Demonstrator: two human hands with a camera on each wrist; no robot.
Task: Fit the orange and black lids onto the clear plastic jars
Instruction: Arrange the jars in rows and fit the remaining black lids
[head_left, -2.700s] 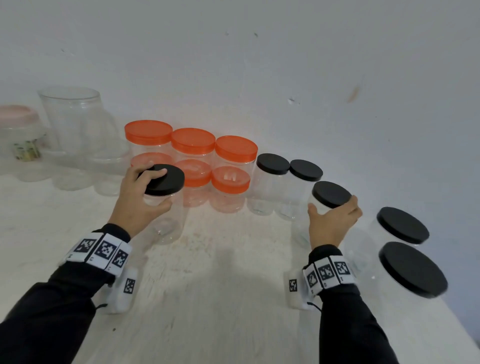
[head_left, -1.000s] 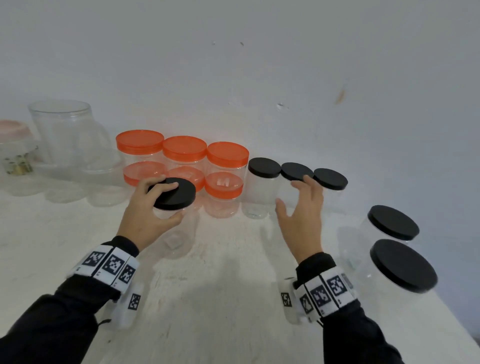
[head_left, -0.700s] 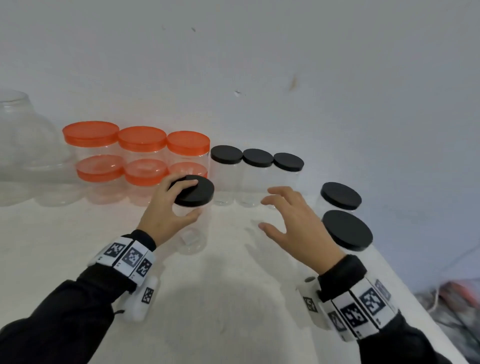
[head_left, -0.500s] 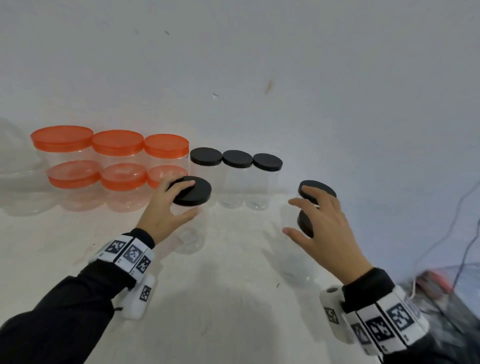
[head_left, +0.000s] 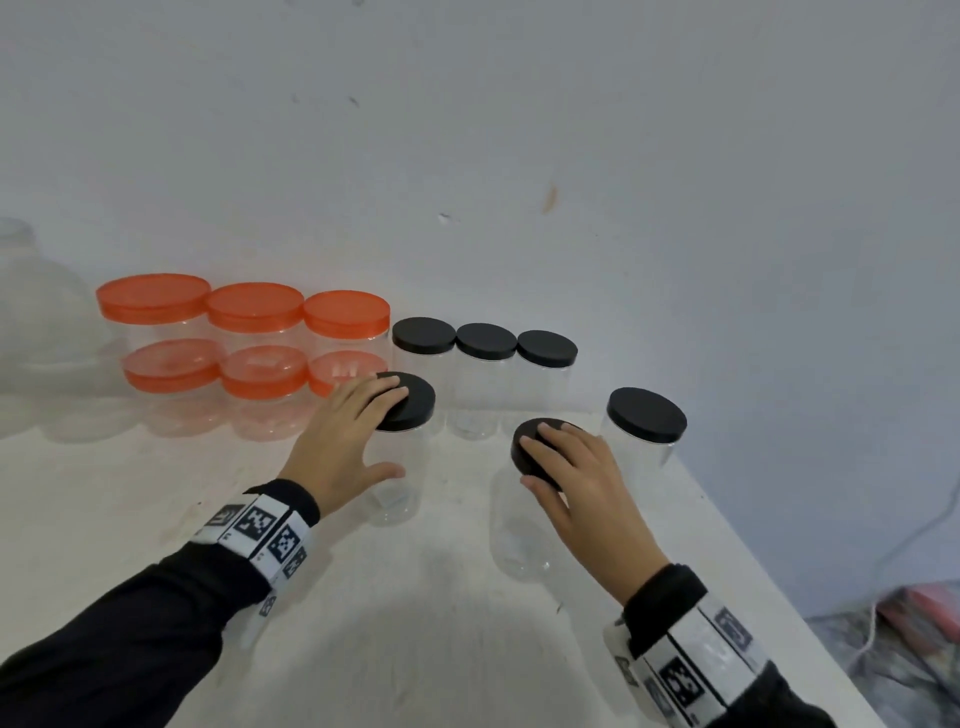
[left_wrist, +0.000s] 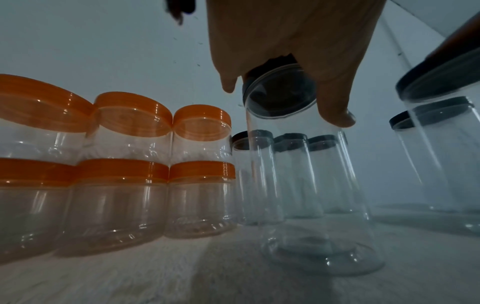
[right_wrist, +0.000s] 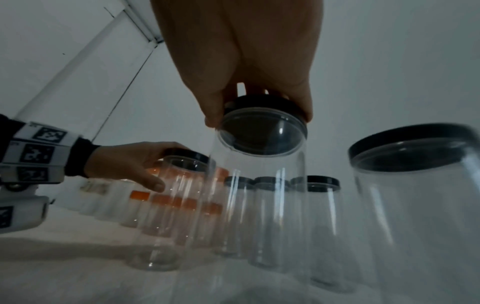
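Observation:
My left hand (head_left: 382, 431) lies over the black lid (head_left: 415, 402) of a tall clear jar (head_left: 397, 493), fingers on top and thumb against the jar's side; the left wrist view shows that lid (left_wrist: 280, 96) under my palm. My right hand (head_left: 550, 467) grips the black lid (head_left: 527, 449) of another tall clear jar (head_left: 519, 535) from above, thumb and fingers round the rim (right_wrist: 262, 135). Both jars stand on the white table (head_left: 441, 623). Three black-lidded jars (head_left: 485, 340) line the wall, beside stacked orange-lidded jars (head_left: 254, 306).
One more black-lidded jar (head_left: 647, 418) stands just right of my right hand, near the table's right edge (head_left: 753, 551). Large clear containers (head_left: 31, 322) sit at the far left. Cables and clutter (head_left: 919, 634) lie on the floor to the right.
My right hand left the back row, reached right and took hold of a black-lidded jar, which now stands nearer the middle. My left hand stayed on its jar's lid.

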